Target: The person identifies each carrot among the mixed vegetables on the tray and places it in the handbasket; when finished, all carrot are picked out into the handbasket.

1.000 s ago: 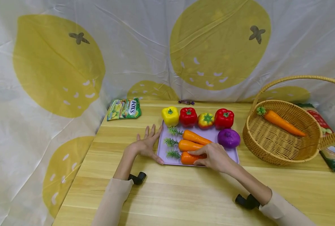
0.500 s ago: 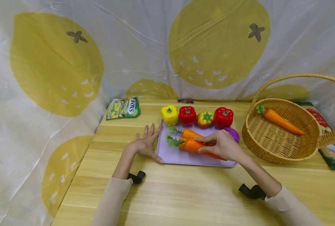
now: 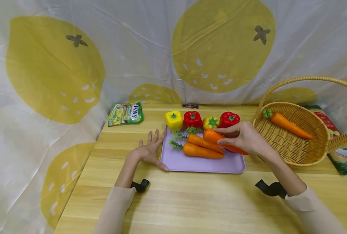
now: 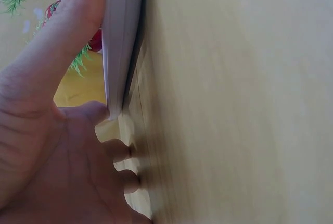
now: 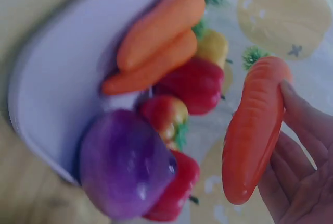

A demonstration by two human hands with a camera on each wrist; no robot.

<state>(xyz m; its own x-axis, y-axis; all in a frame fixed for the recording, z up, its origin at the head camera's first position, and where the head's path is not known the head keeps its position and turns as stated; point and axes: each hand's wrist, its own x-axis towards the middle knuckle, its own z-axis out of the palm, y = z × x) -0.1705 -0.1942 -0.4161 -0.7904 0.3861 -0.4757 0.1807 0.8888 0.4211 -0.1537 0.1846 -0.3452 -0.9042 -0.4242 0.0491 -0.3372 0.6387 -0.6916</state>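
My right hand pinches an orange toy carrot between thumb and fingers, raised over the right half of a lilac tray. Two more carrots, a front one and one behind it, lie side by side on the tray. With fingers spread, my left hand touches the tray's left edge, thumb at the front corner. A purple onion at the tray's right end is mostly hidden behind the held carrot and right hand in the head view.
Along the tray's back edge stand a yellow pepper, two red peppers and a red-yellow one. To the right, a wicker basket with a tall handle holds a carrot. A green Fox's packet lies back left.
My right hand has lifted the frontmost carrot off the tray and carried it back and to the right, past the other two. The left hand stays at the tray's edge.
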